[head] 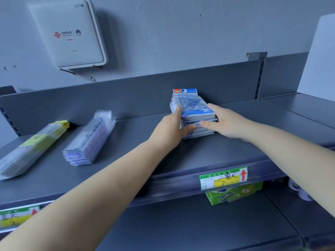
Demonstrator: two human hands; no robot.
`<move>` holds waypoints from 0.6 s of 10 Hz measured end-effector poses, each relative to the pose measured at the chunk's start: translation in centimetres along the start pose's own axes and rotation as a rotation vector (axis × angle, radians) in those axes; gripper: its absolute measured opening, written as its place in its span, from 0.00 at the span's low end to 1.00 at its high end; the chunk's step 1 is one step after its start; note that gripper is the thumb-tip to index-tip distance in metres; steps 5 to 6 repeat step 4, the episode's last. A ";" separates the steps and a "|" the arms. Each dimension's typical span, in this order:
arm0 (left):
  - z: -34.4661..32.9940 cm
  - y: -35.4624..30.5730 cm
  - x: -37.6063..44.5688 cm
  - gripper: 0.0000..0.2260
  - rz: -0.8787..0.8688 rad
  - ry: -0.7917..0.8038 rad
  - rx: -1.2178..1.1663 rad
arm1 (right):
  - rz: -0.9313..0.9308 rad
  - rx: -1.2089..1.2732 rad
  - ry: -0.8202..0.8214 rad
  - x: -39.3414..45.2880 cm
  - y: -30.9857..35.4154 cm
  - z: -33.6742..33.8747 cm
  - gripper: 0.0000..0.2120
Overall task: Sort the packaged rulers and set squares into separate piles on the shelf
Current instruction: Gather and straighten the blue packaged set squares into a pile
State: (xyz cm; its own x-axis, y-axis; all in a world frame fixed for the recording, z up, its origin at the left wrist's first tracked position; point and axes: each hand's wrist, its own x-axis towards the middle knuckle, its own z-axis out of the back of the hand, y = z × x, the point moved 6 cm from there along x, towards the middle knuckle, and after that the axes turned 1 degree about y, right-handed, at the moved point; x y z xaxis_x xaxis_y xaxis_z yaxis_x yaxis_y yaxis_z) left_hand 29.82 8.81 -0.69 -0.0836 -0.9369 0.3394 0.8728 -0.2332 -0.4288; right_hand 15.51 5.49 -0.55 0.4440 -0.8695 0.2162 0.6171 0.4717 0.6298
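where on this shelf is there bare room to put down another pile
Bare shelf lies between the clear ruler pile and the blue set-square stack, and right of that stack. The left end is crowded: the yellow-labelled pile sits close beside the clear one. Both hands, left and right, flank the stack.
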 end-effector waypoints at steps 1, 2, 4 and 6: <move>0.0 0.2 0.1 0.19 -0.002 -0.015 0.009 | -0.018 -0.011 -0.026 0.1 0.1 0.1 0.21; 0.3 0.0 -0.3 0.21 -0.010 -0.015 0.028 | -0.008 0.078 -0.043 0.0 0.3 0.4 0.21; 4.5 -0.8 -3.0 0.18 -0.061 -0.200 0.273 | 0.053 -0.162 -0.311 -1.2 2.4 3.3 0.25; 4.5 -0.8 -3.0 0.18 -0.061 -0.200 0.273 | 0.053 -0.162 -0.311 -1.2 2.4 3.3 0.25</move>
